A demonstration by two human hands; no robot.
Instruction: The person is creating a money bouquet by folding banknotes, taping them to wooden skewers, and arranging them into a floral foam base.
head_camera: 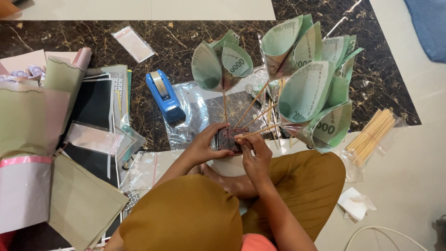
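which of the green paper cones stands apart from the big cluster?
The paired cones at upper centre, on one upright skewer above the left hand. The other cones bunch together to the right.

The left hand (206, 144) cups a small dark block (227, 139) that seems to be foam. The right hand (255, 155) pinches a skewer (260, 131) at the block. Green paper cones (306, 90) top the skewers. A blue tape dispenser (165, 95) lies nearby.

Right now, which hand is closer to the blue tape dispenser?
Left. The left hand grips the small dark block just right of and below the blue tape dispenser; the right hand is farther right, at the sticks.
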